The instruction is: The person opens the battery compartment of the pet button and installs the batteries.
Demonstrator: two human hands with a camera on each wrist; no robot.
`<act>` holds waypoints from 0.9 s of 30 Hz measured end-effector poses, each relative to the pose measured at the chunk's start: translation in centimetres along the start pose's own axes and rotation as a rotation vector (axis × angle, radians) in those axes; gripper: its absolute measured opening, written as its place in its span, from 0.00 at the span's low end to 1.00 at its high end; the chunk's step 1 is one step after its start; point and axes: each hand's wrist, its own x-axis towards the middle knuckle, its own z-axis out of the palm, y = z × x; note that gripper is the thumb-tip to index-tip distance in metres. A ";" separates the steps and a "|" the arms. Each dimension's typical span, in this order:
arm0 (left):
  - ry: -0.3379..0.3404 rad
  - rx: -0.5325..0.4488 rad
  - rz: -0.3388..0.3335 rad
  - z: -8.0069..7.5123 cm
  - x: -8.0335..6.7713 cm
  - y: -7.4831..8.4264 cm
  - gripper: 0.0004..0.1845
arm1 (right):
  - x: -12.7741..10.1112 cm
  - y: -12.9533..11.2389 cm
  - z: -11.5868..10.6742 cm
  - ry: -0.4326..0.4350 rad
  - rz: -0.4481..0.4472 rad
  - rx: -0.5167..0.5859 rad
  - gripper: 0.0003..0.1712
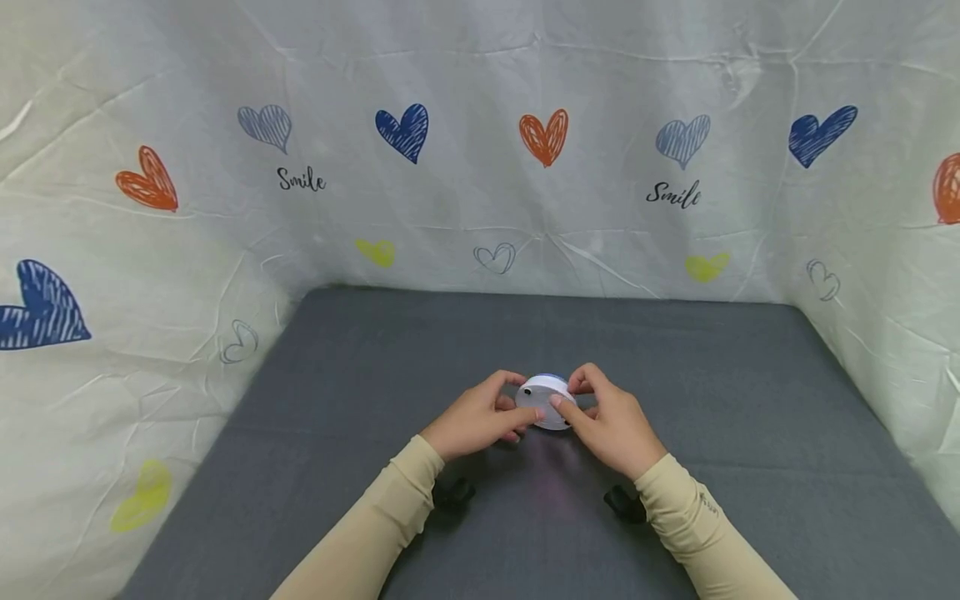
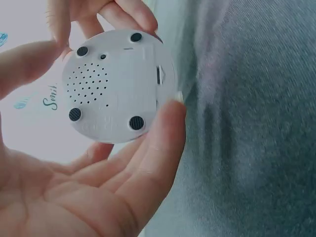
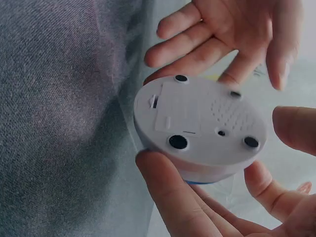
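Note:
A round white plastic device (image 1: 546, 400) with a blue rim on its far side is held between both hands above the table. Its flat underside faces the person. Four dark rubber feet, a cluster of speaker holes, a small dark hole and a battery cover (image 2: 137, 81) show there. My left hand (image 1: 480, 417) holds its left side, the thumb (image 2: 165, 123) against the edge. From the right, my right hand (image 1: 615, 421) grips it, with the thumb (image 3: 163, 180) at the rim and a fingertip (image 3: 259, 180) on the side. The device's top is mostly hidden.
A dark grey cloth covers the table (image 1: 375, 358). White curtains (image 1: 465, 75) printed with hearts and "Smile" stand around the back and sides. Black wrist-mounted pieces (image 1: 453, 493) hang beneath both wrists.

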 end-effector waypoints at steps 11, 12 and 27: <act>0.097 0.023 -0.042 0.1 0.5 -0.6 0.41 | 0.3 0.3 -0.2 -0.110 0.010 0.105 0.34; 0.095 0.047 -0.036 0.1 0.5 -0.7 0.44 | 0.2 0.3 0.0 -0.114 0.009 0.102 0.39; 0.181 0.429 0.087 2.6 -1.1 -1.2 0.51 | -1.9 0.6 3.3 0.022 -0.135 -0.193 0.54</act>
